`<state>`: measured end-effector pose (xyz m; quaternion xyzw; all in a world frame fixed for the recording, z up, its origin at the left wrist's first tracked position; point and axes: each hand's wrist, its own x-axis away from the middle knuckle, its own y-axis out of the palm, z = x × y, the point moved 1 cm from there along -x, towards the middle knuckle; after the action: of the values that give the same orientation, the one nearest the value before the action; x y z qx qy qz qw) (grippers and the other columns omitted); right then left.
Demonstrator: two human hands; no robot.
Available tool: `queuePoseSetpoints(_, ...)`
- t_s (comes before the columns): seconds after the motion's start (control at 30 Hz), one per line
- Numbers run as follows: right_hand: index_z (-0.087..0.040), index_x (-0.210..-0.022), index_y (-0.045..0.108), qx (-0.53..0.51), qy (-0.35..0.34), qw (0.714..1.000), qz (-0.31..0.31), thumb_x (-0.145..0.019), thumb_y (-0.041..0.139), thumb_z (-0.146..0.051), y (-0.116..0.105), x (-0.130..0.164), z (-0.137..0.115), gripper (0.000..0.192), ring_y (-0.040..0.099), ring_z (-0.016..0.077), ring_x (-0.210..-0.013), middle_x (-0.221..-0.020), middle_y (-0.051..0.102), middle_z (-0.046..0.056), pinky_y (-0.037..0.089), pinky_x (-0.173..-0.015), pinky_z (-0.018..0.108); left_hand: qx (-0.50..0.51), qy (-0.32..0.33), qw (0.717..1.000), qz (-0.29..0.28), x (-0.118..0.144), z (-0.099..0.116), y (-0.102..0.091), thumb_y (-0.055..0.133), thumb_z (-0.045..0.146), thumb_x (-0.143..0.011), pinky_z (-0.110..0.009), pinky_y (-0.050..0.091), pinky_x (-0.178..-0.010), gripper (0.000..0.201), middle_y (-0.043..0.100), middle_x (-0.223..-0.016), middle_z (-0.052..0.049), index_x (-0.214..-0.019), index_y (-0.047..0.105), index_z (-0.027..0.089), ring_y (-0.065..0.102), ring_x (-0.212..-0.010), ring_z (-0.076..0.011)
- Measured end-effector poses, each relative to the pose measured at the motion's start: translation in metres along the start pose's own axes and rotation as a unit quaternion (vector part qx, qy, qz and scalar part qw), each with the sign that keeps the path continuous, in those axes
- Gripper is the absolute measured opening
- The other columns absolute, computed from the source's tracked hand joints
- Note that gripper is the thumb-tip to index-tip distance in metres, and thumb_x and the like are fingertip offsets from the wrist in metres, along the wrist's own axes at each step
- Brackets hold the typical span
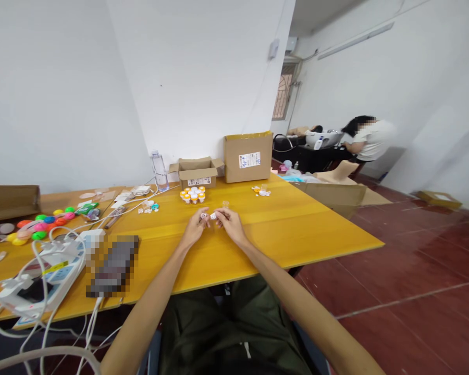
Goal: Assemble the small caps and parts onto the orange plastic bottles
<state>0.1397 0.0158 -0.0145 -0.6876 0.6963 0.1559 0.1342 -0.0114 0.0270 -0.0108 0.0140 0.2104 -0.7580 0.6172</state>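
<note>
A small white piece is pinched by the left hand, another white piece by the right hand.

White walls, red tile floor.
Yellow-topped table against wall; window with bars at back; long strip fitting high on right-hand wall.

I observe a makeshift workroom: yellow wooden worktable bearing brown cardboard cartons, clustered small orange-and-white-capped containers and a long white plastic power strip.
</note>
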Motion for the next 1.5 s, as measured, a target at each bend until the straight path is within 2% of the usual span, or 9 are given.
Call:
queuePoseSetpoints(0.17,-0.021,-0.074,0.067,-0.014,0.013,1.0,-0.015,-0.074,0.063,-0.052,-0.001,-0.001,0.001,0.031,0.064,0.0171,-0.057,-0.063,0.068,0.002,0.054,-0.051,0.027,0.028,-0.006,0.999,-0.028,0.003,0.005,0.003,0.065,0.033,-0.079,-0.023,0.044,-0.055,0.025,0.063,-0.069,0.003,-0.098,0.061,0.017,0.055,-0.052,-0.0099)
queuePoseSetpoints(0.27,-0.021,-0.073,0.069,0.005,0.002,1.0,-0.013,-0.075,0.063,-0.05,-0.001,-0.001,0.002,0.03,0.065,0.0173,-0.059,-0.067,0.07,0.003,0.054,-0.052,0.027,0.022,0.003,0.999,-0.046,0.005,0.009,0.004,0.066,0.038,-0.078,-0.023,0.043,-0.053,0.022,0.063,-0.064,0.002,-0.081,0.061,0.017,0.054,-0.051,-0.01)
queuePoseSetpoints(0.37,-0.022,-0.075,0.072,0.033,-0.013,0.999,-0.002,-0.077,0.062,-0.048,0.0,-0.001,0.003,0.028,0.065,0.0179,-0.062,-0.073,0.072,0.003,0.053,-0.051,0.027,0.009,0.01,0.999,-0.052,0.005,0.011,0.003,0.066,0.041,-0.079,-0.023,0.043,-0.052,0.025,0.063,-0.061,0.001,-0.074,0.06,0.017,0.054,-0.05,-0.0104)
queuePoseSetpoints(0.57,-0.023,-0.08,0.076,0.07,-0.047,0.996,0.014,-0.079,0.06,-0.041,-0.001,0.001,0.0,0.024,0.067,0.0208,-0.078,-0.085,0.074,0.005,0.055,-0.061,0.029,0.014,0.0,0.997,-0.077,0.006,0.014,0.003,0.068,0.041,-0.077,-0.023,0.043,-0.052,0.026,0.065,-0.059,0.0,-0.073,0.062,0.017,0.053,-0.048,-0.0098)
queuePoseSetpoints(0.8,-0.025,-0.08,0.078,0.102,-0.108,0.989,-0.001,-0.084,0.059,-0.033,-0.001,0.002,-0.007,0.021,0.065,0.021,-0.084,-0.085,0.074,0.004,0.054,-0.078,0.034,0.017,-0.009,0.994,-0.108,0.007,0.014,0.005,0.071,0.042,-0.074,-0.022,0.042,-0.051,0.027,0.065,-0.056,0.0,-0.07,0.065,0.016,0.053,-0.048,-0.0099)
queuePoseSetpoints(1.23,-0.025,-0.076,0.077,0.088,-0.099,0.991,-0.03,-0.085,0.059,-0.036,0.0,0.0,-0.002,0.024,0.067,0.0209,-0.083,-0.084,0.075,0.004,0.054,-0.079,0.034,-0.001,-0.002,0.993,-0.122,0.007,0.015,0.005,0.07,0.043,-0.074,-0.022,0.041,-0.051,0.028,0.064,-0.055,0.0,-0.068,0.067,0.016,0.051,-0.048,-0.0104)
queuePoseSetpoints(1.5,-0.024,-0.076,0.077,0.084,-0.086,0.993,-0.02,-0.083,0.058,-0.037,0.001,0.0,-0.002,0.024,0.068,0.0208,-0.083,-0.087,0.077,0.004,0.054,-0.076,0.032,-0.005,-0.002,0.994,-0.11,0.008,0.019,0.005,0.069,0.044,-0.074,-0.021,0.036,-0.047,0.031,0.062,-0.051,0.001,-0.06,0.063,0.017,0.045,-0.043,-0.0085)
